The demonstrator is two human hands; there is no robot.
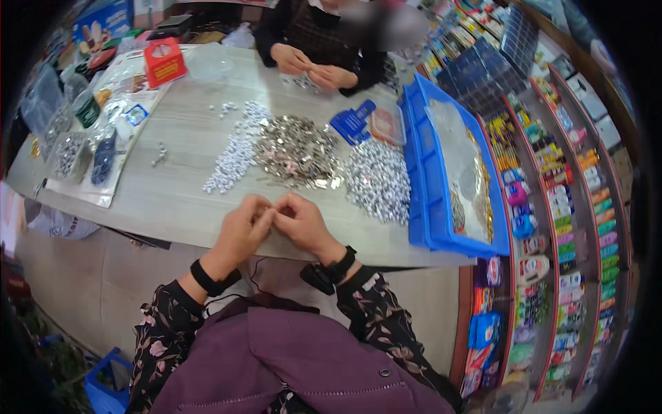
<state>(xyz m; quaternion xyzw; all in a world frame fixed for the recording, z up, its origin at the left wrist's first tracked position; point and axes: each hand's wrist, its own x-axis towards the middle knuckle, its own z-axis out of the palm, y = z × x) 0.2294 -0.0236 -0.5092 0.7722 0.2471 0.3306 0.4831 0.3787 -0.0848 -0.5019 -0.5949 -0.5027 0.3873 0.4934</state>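
My left hand (243, 228) and my right hand (301, 222) meet fingertip to fingertip above the near edge of a light wooden table (158, 200). Their fingers are pinched around something very small that I cannot make out. Just beyond them lie three heaps: small white beads (233, 159), shiny silver bits (296, 148) and silver-and-white pieces (379, 179). Both wrists wear black bands.
A blue plastic tray (422, 200) with clear bags stands at the table's right. Another person's hands (310, 67) work at the far side. Bags of beads (72, 152) and a red box (164, 61) lie at the left. Shelves of small goods (558, 207) line the right.
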